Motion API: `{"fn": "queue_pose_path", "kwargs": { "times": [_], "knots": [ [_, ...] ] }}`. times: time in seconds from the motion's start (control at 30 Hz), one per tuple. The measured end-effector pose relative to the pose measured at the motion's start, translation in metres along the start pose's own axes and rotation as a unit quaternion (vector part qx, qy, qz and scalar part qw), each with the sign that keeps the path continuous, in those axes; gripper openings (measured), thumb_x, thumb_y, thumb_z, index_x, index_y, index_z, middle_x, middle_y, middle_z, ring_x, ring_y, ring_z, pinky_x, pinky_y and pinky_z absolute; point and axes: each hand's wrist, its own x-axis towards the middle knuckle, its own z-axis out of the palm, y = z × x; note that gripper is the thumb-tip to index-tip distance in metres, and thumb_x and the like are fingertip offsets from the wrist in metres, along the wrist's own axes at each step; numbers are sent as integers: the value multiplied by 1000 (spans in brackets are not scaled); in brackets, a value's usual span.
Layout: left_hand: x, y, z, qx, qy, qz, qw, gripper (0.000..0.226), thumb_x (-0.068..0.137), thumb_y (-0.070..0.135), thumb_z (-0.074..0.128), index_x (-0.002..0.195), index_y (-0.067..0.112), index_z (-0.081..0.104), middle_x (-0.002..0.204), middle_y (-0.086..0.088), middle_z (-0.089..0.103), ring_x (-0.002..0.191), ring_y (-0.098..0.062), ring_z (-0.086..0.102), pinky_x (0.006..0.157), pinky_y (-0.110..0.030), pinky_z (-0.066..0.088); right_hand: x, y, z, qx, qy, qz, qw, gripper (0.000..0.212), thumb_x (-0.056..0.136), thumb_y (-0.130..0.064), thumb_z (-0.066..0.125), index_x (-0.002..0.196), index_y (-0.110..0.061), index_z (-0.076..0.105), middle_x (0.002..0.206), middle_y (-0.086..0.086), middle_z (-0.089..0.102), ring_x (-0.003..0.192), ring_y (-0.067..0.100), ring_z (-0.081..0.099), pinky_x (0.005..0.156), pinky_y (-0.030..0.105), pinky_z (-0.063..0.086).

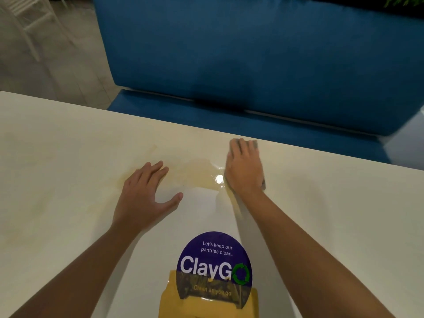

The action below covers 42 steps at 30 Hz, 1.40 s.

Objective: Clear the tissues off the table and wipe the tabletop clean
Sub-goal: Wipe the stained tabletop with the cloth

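Wiping is the step in hand; no tissues show on the table (57,145). The right hand (244,167) presses flat, fingers straight, on a grey cloth (255,143) near the far edge. The left hand (143,196) rests spread on the top. Next, I judge: sweep the cloth left through the wet patch (202,173).

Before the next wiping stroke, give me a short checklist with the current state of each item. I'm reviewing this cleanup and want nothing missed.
1. Cloth under control: ok. The right hand presses flat on the grey cloth.
2. Left hand free: ok. The left hand rests open on the table and holds nothing.
3. Tabletop clean: not ok. A wet yellowish smear lies between the hands.
4. Tissues cleared: cannot tell. None show, but the table runs past the frame.
5. Sign out of the way: ok. The ClayGo sign stands at the near edge, apart from the cloth.
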Motion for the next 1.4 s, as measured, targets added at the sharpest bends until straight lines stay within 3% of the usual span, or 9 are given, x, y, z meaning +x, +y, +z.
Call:
{"fn": "queue_pose_path", "kwargs": {
  "times": [0.27,0.33,0.43,0.53,0.73,0.93,1.13,1.27,1.4],
  "knots": [
    [-1,-2,2,5,-2,-4,1000,79,75,69,37,130,14,52,143,2,44,136,-22,33,109,-43,28,-44,22,-29,143,22,-225,964,32,90,-11,52,120,-4,60,123,10,60,119,20,36,110,8,1],
    [-1,-2,3,3,-4,-3,1000,79,75,69,37,131,15,52,143,2,44,136,-22,33,109,-42,29,-41,51,-30,148,8,-205,967,33,90,-11,53,123,-8,59,127,8,58,121,19,35,105,6,10],
    [0,-3,2,4,-2,-1,1000,79,75,69,37,130,15,52,142,1,44,136,-22,35,108,-43,29,-27,76,-30,131,28,-80,988,31,94,-18,46,123,-20,58,131,3,51,117,20,40,96,29,33],
    [0,-2,1,4,0,1,1000,78,75,69,38,130,15,52,142,1,45,135,-23,36,108,-43,30,-8,66,-21,64,39,51,996,37,97,-24,30,126,-23,52,142,7,39,127,26,36,100,36,37],
    [1,0,1,5,-4,-1,1000,80,74,69,36,131,15,51,143,1,44,135,-23,35,108,-44,31,5,5,-5,24,-4,-31,999,47,96,-13,33,142,-10,27,147,7,25,135,29,18,114,36,13],
    [0,-1,1,1,1,-4,1000,78,74,68,38,129,15,53,142,2,45,135,-22,35,108,-42,30,-38,10,-19,116,-82,-211,967,42,97,-31,28,132,-24,52,141,-2,46,135,21,35,108,21,19],
    [0,1,1,-9,10,-3,1000,77,74,67,40,128,15,54,141,2,46,135,-22,36,108,-41,30,-22,68,-32,139,-25,-100,985,36,99,-26,39,133,-28,49,143,-9,42,136,10,30,101,4,11],
    [-1,2,0,-11,11,-6,1000,78,74,68,39,129,15,53,142,3,45,136,-21,34,109,-42,29,7,44,-13,34,-10,3,999,47,99,-18,33,145,-10,28,151,9,27,141,25,20,115,30,12],
    [-1,0,1,-17,10,-10,1000,78,74,69,38,130,16,53,142,4,44,137,-19,32,110,-41,27,19,-2,10,-42,5,-88,995,63,88,-13,49,142,-7,18,144,8,29,132,29,24,113,36,17]
  ]
}}
